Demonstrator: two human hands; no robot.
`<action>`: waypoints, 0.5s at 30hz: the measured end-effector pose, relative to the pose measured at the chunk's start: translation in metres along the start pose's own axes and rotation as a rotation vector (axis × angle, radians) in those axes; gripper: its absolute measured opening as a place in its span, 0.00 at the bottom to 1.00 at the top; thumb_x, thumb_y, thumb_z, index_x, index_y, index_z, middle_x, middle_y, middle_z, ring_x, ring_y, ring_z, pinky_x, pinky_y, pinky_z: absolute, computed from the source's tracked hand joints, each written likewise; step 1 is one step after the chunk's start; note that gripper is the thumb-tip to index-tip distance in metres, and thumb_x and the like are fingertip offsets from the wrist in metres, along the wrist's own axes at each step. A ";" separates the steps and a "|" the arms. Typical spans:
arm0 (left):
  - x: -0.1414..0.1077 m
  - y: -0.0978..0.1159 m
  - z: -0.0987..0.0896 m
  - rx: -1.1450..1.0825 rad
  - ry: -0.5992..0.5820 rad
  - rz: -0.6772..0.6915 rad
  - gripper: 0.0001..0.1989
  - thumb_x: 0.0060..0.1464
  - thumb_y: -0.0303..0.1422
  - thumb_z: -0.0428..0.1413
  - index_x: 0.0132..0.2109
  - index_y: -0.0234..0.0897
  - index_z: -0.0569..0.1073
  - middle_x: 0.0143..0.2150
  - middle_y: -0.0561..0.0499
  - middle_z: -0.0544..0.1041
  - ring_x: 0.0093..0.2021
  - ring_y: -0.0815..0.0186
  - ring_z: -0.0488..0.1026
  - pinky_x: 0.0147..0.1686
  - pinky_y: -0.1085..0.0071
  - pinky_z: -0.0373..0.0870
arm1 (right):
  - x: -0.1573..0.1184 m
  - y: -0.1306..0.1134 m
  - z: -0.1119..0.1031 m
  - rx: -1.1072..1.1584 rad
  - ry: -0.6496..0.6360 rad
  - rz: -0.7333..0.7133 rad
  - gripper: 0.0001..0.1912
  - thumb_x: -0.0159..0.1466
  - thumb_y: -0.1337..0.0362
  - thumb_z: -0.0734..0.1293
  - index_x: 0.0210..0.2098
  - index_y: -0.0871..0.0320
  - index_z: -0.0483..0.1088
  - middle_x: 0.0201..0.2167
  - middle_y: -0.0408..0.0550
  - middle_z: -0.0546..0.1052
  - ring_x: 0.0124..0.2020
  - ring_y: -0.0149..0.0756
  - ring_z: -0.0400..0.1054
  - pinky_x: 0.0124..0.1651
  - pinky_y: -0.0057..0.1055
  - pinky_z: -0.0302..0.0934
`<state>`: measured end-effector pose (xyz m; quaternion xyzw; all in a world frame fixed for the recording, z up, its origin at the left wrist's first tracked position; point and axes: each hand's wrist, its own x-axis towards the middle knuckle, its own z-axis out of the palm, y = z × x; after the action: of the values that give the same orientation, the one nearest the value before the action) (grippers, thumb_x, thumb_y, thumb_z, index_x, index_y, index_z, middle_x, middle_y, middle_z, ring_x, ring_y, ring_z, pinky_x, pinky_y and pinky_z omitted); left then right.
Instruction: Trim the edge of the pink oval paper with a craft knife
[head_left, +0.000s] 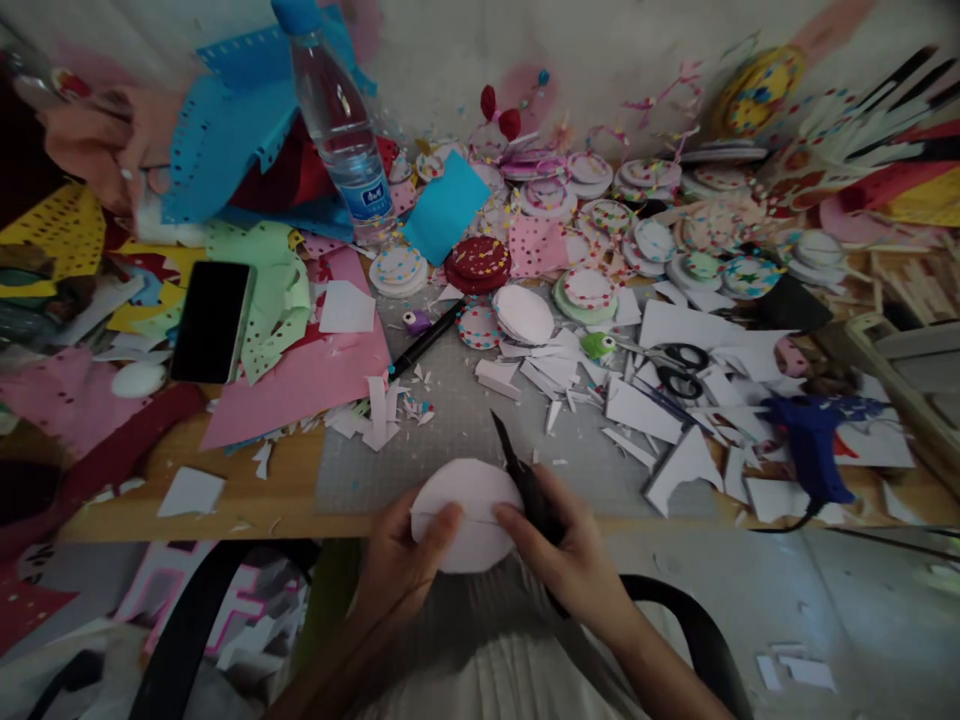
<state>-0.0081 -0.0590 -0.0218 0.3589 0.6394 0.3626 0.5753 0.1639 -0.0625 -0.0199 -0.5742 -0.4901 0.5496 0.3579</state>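
A round white disc [469, 540] with a thin line across its face is held at the table's front edge. My left hand [409, 555] grips its left side, thumb on top. The thumb of my right hand [562, 545] presses on the disc's right side. That same hand also holds a black craft knife [531, 490], its dark blade pointing up and to the left, beyond the disc. Beneath the blade lies a grey cutting mat [435, 440] strewn with white offcuts [555, 370].
Scissors [679, 365] and a blue glue gun [814, 440] lie to the right. A black pen [427, 340], a phone [214, 320] and a pink sheet [315, 375] are on the left. A water bottle [341, 130] stands behind, near several decorated discs [478, 265].
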 end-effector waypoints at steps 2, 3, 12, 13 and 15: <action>-0.002 0.007 0.002 -0.011 -0.064 -0.054 0.20 0.43 0.49 0.63 0.30 0.34 0.79 0.23 0.50 0.78 0.22 0.66 0.72 0.20 0.74 0.69 | -0.001 0.000 0.003 0.175 -0.020 0.095 0.13 0.63 0.53 0.67 0.36 0.56 0.67 0.23 0.37 0.64 0.21 0.26 0.58 0.22 0.22 0.55; -0.003 0.011 0.002 -0.019 -0.079 -0.093 0.20 0.43 0.49 0.64 0.27 0.34 0.78 0.21 0.51 0.76 0.21 0.67 0.71 0.19 0.75 0.67 | -0.002 0.001 0.003 0.266 -0.043 0.138 0.13 0.63 0.53 0.67 0.36 0.56 0.66 0.21 0.35 0.62 0.17 0.24 0.54 0.18 0.21 0.51; -0.007 0.006 0.006 -0.170 -0.163 -0.285 0.20 0.43 0.51 0.63 0.32 0.37 0.76 0.24 0.50 0.78 0.21 0.65 0.73 0.20 0.72 0.69 | -0.006 -0.009 0.010 0.583 0.005 0.282 0.20 0.59 0.50 0.71 0.43 0.54 0.64 0.20 0.32 0.62 0.12 0.18 0.47 0.11 0.16 0.44; -0.006 0.003 0.005 -0.170 -0.168 -0.270 0.19 0.44 0.50 0.63 0.32 0.38 0.76 0.24 0.49 0.79 0.21 0.65 0.74 0.20 0.72 0.70 | -0.005 -0.010 0.010 0.587 0.018 0.270 0.21 0.58 0.50 0.71 0.43 0.54 0.63 0.20 0.32 0.62 0.11 0.18 0.47 0.11 0.16 0.44; -0.005 -0.001 0.004 -0.165 -0.172 -0.246 0.18 0.45 0.49 0.63 0.33 0.39 0.77 0.25 0.49 0.79 0.22 0.64 0.75 0.20 0.72 0.71 | -0.004 -0.010 0.010 0.589 0.022 0.245 0.21 0.58 0.51 0.72 0.43 0.54 0.63 0.21 0.32 0.63 0.11 0.18 0.48 0.10 0.16 0.44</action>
<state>-0.0040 -0.0636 -0.0201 0.2591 0.5949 0.3088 0.6954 0.1525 -0.0652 -0.0104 -0.5065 -0.2334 0.7006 0.4451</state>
